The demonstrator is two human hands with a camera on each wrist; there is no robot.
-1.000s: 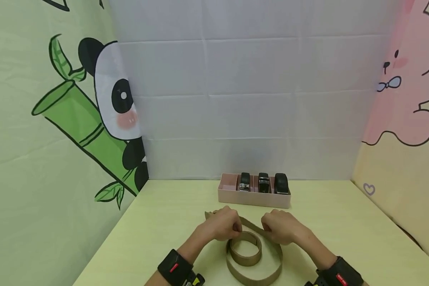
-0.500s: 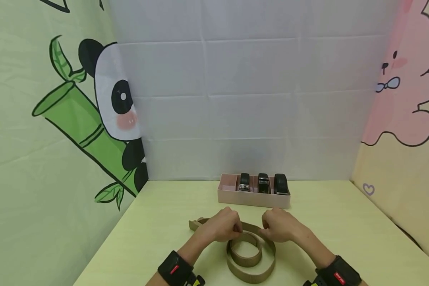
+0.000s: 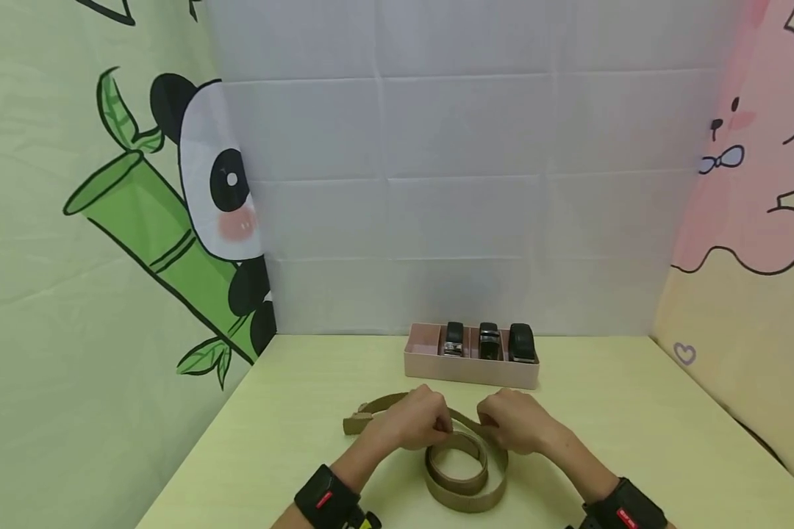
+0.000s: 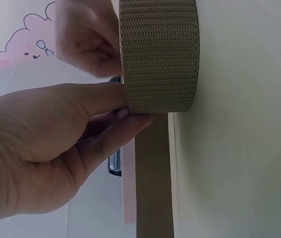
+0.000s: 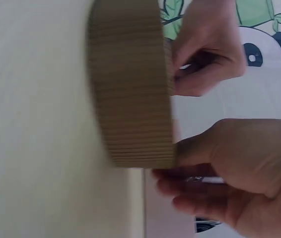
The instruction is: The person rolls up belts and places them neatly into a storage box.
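A khaki woven webbing belt (image 3: 466, 502) stands on its edge on the table, partly coiled, with a tight inner ring and a looser outer turn. Its free end (image 3: 357, 424) lies beyond the left forearm. My left hand (image 3: 418, 420) pinches the upper edge of the inner ring between thumb and fingers; the left wrist view shows the belt's woven face (image 4: 160, 54) close up. My right hand (image 3: 517, 422) pinches the outer turn on the right side. In the right wrist view its thumb and fingers sit on the belt's edge (image 5: 133, 89), which is blurred.
Behind the hands stands a pink divided box (image 3: 470, 369). Three of its compartments hold black rolled items with shiny parts, which look like belts; the left compartment (image 3: 425, 336) shows only its pink inside. A white cloth backdrop (image 3: 463, 206) rises behind the table.
The belt's free end has slid out to the left past the left forearm. The outer turn has drawn in tighter round the inner ring. Both hands have stayed nearly in place.
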